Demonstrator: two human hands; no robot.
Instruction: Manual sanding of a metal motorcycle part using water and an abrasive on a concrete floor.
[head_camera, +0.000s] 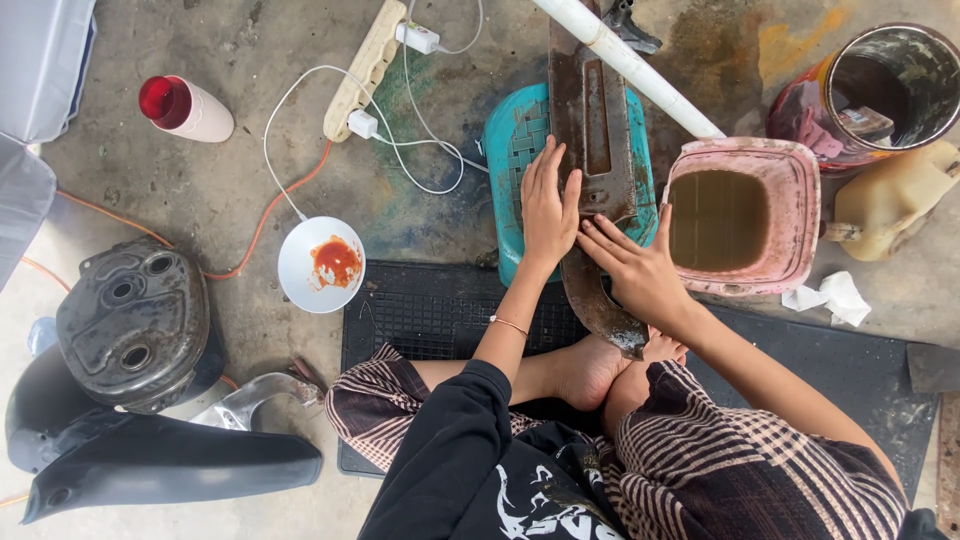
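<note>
A long rusty brown metal part (592, 130) lies lengthwise across an overturned teal plastic stool (510, 160), its lower end reaching my bare feet (600, 365). My left hand (548, 205) presses flat on the part's left edge, fingers together and pointing away from me. My right hand (632, 265) lies on the part just below, fingers spread toward the left hand. Neither hand grips anything. A thin bracelet circles my left wrist.
A pink tub of murky brown water (790, 215) stands right of the stool, a white pipe (630, 65) above it. A white bowl with red sauce (320, 265), a red-topped cup (185, 108), a power strip (365, 70), dark motorcycle parts (135, 320) and a black mat (430, 310) surround me.
</note>
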